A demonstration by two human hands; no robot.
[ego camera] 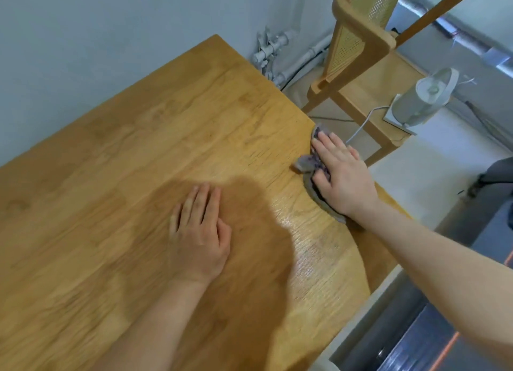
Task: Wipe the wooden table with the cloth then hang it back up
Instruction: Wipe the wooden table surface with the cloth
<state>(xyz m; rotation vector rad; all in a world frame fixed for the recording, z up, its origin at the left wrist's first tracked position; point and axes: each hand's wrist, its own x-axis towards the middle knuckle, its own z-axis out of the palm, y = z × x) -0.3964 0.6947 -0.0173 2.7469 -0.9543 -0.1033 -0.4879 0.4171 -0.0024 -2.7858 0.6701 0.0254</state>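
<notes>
The wooden table [138,154] fills most of the head view, its top light oak. My right hand [342,173] lies flat on a grey-purple cloth [305,164] and presses it onto the table near the right edge. Most of the cloth is hidden under the palm; bits show at the fingertips and by the wrist. A wet, shiny streak on the wood runs from the cloth toward me. My left hand [198,237] rests flat on the table's middle, fingers together, holding nothing.
A wooden chair with a cane back [358,37] stands past the table's right edge. A small white appliance [424,98] with a cable sits on a low surface beside it. Pipes [277,48] run along the wall at the far corner.
</notes>
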